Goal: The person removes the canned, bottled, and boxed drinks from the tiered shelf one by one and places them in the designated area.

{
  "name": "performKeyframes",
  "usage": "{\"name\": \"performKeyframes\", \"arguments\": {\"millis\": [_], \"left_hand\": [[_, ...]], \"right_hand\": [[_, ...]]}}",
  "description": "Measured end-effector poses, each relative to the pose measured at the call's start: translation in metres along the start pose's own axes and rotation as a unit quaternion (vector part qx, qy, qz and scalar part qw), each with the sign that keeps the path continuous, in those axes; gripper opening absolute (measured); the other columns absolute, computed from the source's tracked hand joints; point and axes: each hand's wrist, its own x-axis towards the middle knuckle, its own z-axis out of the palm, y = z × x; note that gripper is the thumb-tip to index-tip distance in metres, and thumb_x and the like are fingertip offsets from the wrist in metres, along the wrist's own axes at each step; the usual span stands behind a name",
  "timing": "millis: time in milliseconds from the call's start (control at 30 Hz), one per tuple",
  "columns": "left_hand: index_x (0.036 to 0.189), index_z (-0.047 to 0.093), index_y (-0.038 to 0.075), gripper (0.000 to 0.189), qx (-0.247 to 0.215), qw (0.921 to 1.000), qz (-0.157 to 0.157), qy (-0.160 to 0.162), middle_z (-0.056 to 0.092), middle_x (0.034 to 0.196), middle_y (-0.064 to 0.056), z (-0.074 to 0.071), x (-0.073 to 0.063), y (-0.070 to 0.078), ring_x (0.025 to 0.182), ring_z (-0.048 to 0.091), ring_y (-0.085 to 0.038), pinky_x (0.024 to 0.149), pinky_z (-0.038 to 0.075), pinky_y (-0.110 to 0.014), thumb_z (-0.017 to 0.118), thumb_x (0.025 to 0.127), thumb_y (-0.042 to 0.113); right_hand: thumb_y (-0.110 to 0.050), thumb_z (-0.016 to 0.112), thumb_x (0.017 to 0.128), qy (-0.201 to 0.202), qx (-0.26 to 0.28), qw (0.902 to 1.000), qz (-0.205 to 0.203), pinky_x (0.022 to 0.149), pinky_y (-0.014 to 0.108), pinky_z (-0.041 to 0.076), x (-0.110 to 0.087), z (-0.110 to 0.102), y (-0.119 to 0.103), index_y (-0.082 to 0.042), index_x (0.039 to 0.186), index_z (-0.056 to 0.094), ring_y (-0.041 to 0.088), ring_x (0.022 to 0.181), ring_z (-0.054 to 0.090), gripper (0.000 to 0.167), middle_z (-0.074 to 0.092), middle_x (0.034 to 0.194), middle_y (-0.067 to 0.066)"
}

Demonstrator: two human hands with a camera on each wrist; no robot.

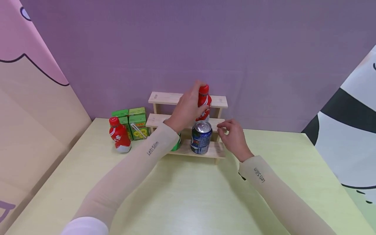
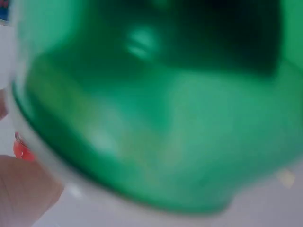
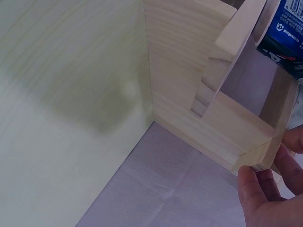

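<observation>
Head-view centre, left hand (image 1: 187, 109) grips a red-and-white plastic bottle (image 1: 207, 100), while right-wrist alone bares the broad side of a pale wooden shelf (image 3: 177, 71), right hand (image 3: 274, 203) pinching it lower right.

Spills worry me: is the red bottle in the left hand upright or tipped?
Upright: the red bottle is roughly vertical, its red cap uppermost.

Head view: bright, even light; pale glare on the table (image 1: 188, 209), soft shadows beside the sleeves (image 1: 138, 173). Left wrist view: the green can (image 2: 189, 137), very close, is blurred, its highlights smeared. Right wrist view: dimmer; the shelf (image 3: 180, 56) fairly sharp, a diffuse shadow nearby.
</observation>
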Motion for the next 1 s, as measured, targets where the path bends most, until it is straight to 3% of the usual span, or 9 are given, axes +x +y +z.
{"name": "performKeyframes", "arguments": {"millis": [200,400,633,800,1000], "left_hand": [[0.136,0.032,0.018,0.068,-0.004,0.9995,0.001,0.032,0.051,0.130,-0.006,-0.006,-0.009,-0.001,0.114,0.053,-0.021,0.089,0.048,-0.037,0.073,0.083,0.014],[0.137,0.033,0.018,0.069,-0.022,0.9955,0.014,0.091,0.051,0.131,-0.005,-0.039,-0.022,-0.005,0.114,0.052,-0.019,0.087,0.050,-0.034,0.075,0.082,0.015],[0.136,0.036,0.017,0.067,-0.015,0.9869,0.041,0.155,0.052,0.126,-0.004,-0.081,-0.035,-0.029,0.107,0.051,-0.014,0.081,0.048,-0.021,0.075,0.082,0.016],[0.135,0.040,0.014,0.065,-0.007,0.9814,0.053,0.184,0.053,0.126,-0.007,-0.100,-0.046,-0.049,0.107,0.052,-0.016,0.082,0.048,-0.027,0.075,0.081,0.013],[0.137,0.041,0.014,0.067,0.042,0.9814,0.055,0.179,0.053,0.127,-0.007,-0.115,-0.061,-0.072,0.109,0.052,-0.018,0.085,0.050,-0.032,0.077,0.080,0.016]], "right_hand": [[-0.007,0.060,0.090,-0.004,0.007,1.0000,0.001,0.087,0.048,0.041,0.000,0.003,0.000,0.002,0.103,0.068,0.033,0.100,0.047,0.018,0.051,0.103,0.015],[-0.007,0.060,0.091,-0.002,0.003,1.0000,0.006,0.084,0.048,0.044,0.001,0.003,0.001,0.003,0.104,0.068,0.033,0.099,0.050,0.018,0.052,0.105,0.015],[-0.007,0.059,0.091,-0.004,-0.001,1.0000,0.007,0.084,0.048,0.044,0.001,-0.004,0.005,0.004,0.105,0.067,0.034,0.098,0.050,0.019,0.053,0.105,0.016],[-0.006,0.060,0.091,0.002,-0.003,1.0000,-0.002,0.083,0.048,0.044,0.002,-0.004,0.012,0.004,0.104,0.068,0.033,0.096,0.050,0.018,0.053,0.105,0.016],[-0.007,0.060,0.091,0.005,-0.004,1.0000,-0.003,0.082,0.048,0.044,0.002,-0.005,0.014,0.003,0.104,0.068,0.033,0.096,0.050,0.018,0.053,0.104,0.016]]}}
